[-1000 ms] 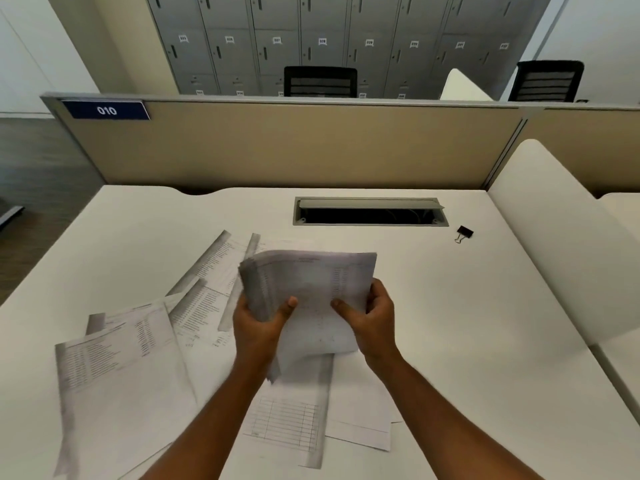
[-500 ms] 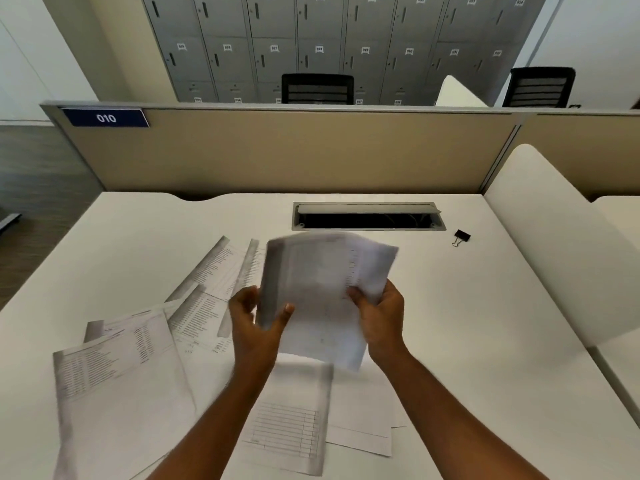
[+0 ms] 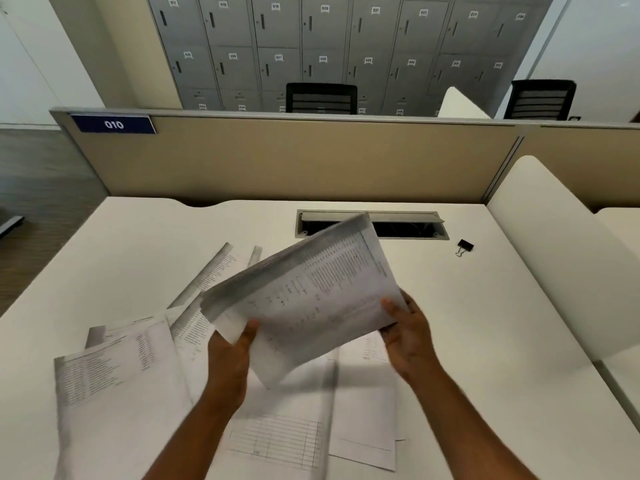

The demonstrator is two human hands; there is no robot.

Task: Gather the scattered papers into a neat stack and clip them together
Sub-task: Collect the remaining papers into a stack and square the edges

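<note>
Swung flat from upright, the bundle of papers (image 3: 311, 299), pinched by left hand (image 3: 230, 355) and right hand (image 3: 408, 337), could fan and spill over the desk (image 3: 485, 323).

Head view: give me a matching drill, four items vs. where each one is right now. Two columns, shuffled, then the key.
Items
1. held sheaf of papers
2. binder clip
3. gridded sheet
4. cable hatch

Places
A. lying flat on the desk's near edge, between the forearms
B. recessed in the desk at the far edge, lid raised
C. lifted off the desk, tilted, gripped by the left hand and the right hand
D. alone on bare desk, right of the hatch

Pairs: 1-C, 2-D, 3-A, 4-B
</note>
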